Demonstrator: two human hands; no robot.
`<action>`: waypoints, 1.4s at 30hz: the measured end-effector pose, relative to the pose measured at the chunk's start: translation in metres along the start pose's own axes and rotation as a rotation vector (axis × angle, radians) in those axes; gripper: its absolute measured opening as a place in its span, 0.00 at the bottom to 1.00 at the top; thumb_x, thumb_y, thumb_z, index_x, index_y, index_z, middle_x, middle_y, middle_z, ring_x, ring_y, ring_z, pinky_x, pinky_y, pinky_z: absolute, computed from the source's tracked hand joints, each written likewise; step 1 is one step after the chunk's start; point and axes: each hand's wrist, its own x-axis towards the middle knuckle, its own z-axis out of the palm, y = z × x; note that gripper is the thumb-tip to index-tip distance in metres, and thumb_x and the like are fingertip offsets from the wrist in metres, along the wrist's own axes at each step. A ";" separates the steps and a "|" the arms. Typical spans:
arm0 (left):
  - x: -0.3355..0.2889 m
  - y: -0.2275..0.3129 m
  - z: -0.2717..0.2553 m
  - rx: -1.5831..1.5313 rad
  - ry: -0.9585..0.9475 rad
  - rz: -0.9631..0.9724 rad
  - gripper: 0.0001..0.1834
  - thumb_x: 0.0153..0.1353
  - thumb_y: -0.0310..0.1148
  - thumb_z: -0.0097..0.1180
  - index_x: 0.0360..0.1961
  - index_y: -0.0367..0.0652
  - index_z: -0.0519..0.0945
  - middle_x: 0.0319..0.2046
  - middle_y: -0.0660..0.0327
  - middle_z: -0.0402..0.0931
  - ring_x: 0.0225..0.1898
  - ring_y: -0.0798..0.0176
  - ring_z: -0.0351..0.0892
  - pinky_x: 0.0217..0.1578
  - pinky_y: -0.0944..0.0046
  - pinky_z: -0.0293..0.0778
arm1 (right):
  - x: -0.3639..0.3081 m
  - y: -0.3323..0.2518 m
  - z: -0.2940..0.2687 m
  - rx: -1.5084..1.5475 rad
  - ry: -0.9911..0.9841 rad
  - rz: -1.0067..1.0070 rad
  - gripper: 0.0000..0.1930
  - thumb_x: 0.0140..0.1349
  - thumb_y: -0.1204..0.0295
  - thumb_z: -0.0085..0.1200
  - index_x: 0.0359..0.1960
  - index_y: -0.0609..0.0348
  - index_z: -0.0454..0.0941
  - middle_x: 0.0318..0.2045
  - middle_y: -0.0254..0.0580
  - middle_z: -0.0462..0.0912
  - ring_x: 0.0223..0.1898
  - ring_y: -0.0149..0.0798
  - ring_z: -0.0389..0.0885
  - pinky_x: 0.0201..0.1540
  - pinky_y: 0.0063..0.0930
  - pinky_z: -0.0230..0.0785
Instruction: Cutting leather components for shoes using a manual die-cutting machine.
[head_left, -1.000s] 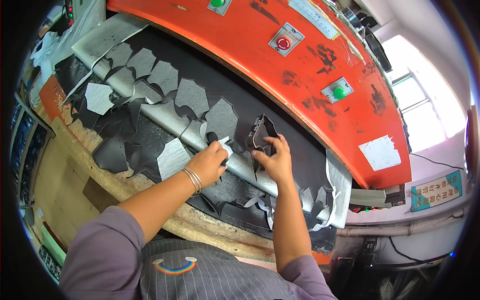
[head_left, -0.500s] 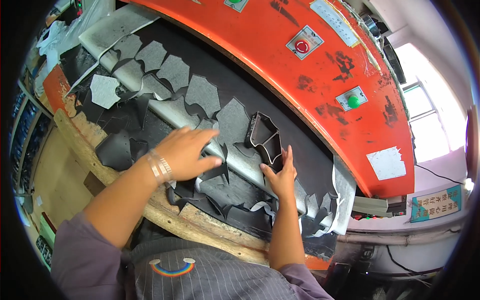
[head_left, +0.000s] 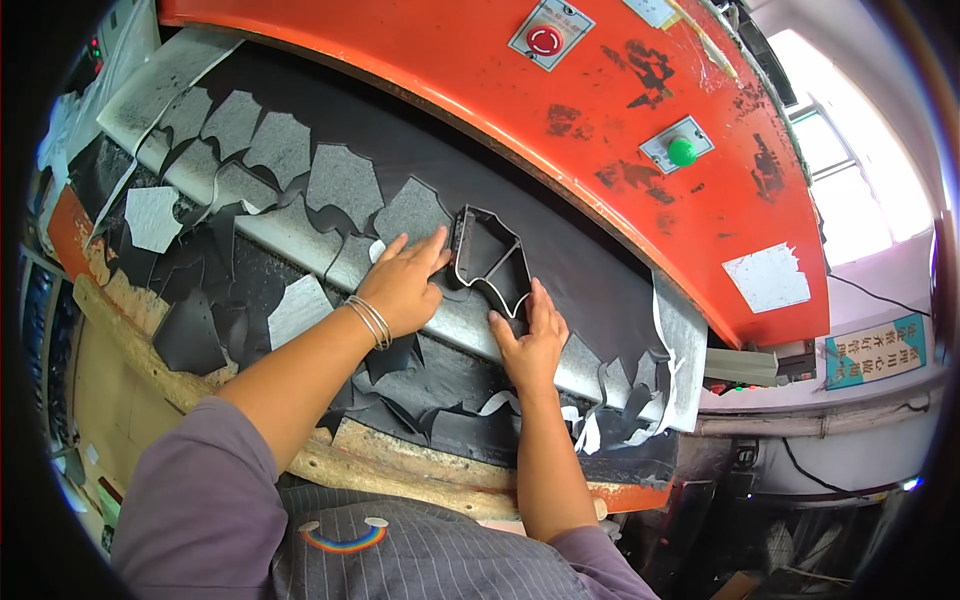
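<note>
The hollow metal die point(head_left: 503, 259) is set on the black sheet point(head_left: 600, 270). The left hand point(head_left: 400, 290), raised half a second ago, is now lowered just beside the die's left wall, fingers spread; its lower tip is touched by the right hand point(head_left: 530, 350), thumb and fingers apart. Placement is apparently being adjusted. Grey shapes point(head_left: 343, 183) are ranged leftward; beyond, an orange machine point(head_left: 440, 45) and window point(head_left: 850, 215) are seen.
</note>
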 end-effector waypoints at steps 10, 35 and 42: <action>0.002 -0.009 -0.004 -0.028 0.032 0.005 0.38 0.51 0.27 0.45 0.65 0.27 0.51 0.55 0.56 0.74 0.61 0.56 0.66 0.67 0.55 0.48 | 0.002 -0.014 0.010 -0.063 0.047 0.052 0.37 0.49 0.58 0.62 0.60 0.61 0.66 0.55 0.57 0.73 0.59 0.51 0.69 0.64 0.46 0.51; 0.045 -0.026 -0.174 -0.395 0.482 -0.028 0.08 0.61 0.32 0.54 0.37 0.39 0.80 0.35 0.55 0.81 0.38 0.59 0.80 0.40 0.63 0.74 | 0.065 -0.061 -0.083 0.191 0.628 -0.055 0.29 0.68 0.67 0.46 0.66 0.66 0.53 0.68 0.54 0.53 0.69 0.46 0.51 0.70 0.40 0.39; 0.080 -0.036 -0.288 0.263 0.779 0.311 0.14 0.65 0.32 0.48 0.23 0.37 0.67 0.22 0.55 0.64 0.28 0.56 0.67 0.31 0.60 0.64 | 0.171 -0.101 -0.149 -0.286 1.061 -0.222 0.27 0.68 0.62 0.43 0.64 0.66 0.57 0.67 0.58 0.51 0.69 0.52 0.49 0.67 0.49 0.42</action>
